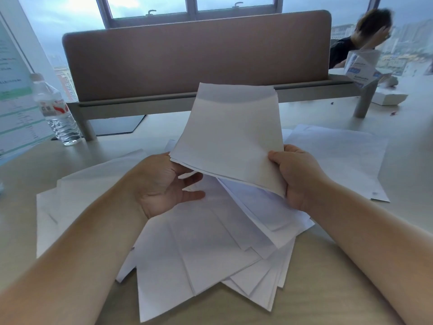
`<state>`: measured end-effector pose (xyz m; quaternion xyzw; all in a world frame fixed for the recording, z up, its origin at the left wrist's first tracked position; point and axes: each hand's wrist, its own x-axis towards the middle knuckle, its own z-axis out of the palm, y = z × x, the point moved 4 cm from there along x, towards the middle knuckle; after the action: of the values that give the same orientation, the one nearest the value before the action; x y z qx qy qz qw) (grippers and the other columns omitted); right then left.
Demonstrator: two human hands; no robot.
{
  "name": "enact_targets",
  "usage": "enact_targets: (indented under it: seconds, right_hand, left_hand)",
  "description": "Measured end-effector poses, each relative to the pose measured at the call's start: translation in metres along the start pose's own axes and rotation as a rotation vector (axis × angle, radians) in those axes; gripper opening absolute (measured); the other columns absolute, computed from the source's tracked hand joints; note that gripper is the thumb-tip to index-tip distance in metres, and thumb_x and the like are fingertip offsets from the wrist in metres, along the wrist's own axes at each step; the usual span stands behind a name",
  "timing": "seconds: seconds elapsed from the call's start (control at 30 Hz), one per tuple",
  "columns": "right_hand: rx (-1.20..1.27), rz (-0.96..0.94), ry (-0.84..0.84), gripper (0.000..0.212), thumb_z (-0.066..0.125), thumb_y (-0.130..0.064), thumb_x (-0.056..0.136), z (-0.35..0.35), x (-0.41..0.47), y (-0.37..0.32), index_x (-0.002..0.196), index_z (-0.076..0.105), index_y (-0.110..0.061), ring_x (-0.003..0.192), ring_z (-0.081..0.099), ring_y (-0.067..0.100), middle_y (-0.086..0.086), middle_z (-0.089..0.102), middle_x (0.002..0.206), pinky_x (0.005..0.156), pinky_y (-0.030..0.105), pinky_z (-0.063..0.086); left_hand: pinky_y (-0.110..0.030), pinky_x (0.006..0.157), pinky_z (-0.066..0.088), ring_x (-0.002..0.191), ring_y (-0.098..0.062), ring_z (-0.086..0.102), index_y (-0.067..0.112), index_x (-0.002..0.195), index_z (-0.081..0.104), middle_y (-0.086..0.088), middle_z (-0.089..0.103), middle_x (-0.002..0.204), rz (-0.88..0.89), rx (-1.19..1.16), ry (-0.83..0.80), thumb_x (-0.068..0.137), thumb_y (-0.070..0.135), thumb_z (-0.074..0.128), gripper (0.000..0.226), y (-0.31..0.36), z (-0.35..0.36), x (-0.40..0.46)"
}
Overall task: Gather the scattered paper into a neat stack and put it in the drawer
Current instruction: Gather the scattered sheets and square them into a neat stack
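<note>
Both forearms reaching fwd over the desk [328, 266]. Right hand [297, 177] is pinching the near right corner of a thin stack of sheets [232, 134], thumb on top, lifting it tilted above the desk. Left hand [161, 186] is sitting palm-up w/ fingers relaxed and spread, thumb side touching the stack's left corner. Loose paper [206, 242] is lying fanned out underneath. Water bottle [56, 109] is standing far left, by the divider [194, 59].

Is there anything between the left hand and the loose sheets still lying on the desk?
Nothing visible. The left hand hovers open directly over the loose sheets, while the right hand holds the gathered sheets higher up.
</note>
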<state>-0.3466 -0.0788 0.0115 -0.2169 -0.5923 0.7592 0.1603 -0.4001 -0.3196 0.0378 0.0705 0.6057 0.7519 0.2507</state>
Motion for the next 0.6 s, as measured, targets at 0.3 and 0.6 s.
enact_targets:
  seconds: [0.3, 0.6]
  right_hand:
    - [0.0, -0.001, -0.021, 0.014, 0.057, -0.008, 0.098, 0.0018, -0.0019, -0.0002, 0.099, 0.069, -0.016, 0.07, 0.07, 0.029, 0.011, 0.074, 0.088, 0.052, 0.037, 0.056]
    - [-0.002, -0.005, -0.027, 0.014, 0.057, -0.008, 0.098, 0.0021, -0.0035, -0.0017, 0.096, 0.068, -0.017, 0.067, 0.069, 0.028, 0.01, 0.073, 0.085, 0.051, 0.037, 0.056]
  left_hand:
    - [-0.063, 0.099, 0.052, 0.137, -0.033, 0.056, 0.021, 0.137, 0.068, 0.001, 0.073, 0.122, 0.007, 0.023, 0.057, 0.094, 0.002, 0.062, 0.047, 0.006, -0.0025, -0.0018]
    - [-0.063, 0.099, 0.052, 0.135, -0.032, 0.057, 0.021, 0.136, 0.069, -0.005, 0.068, 0.139, 0.008, 0.001, 0.068, 0.095, 0.001, 0.06, 0.047, 0.0034, -0.0023, -0.0015]
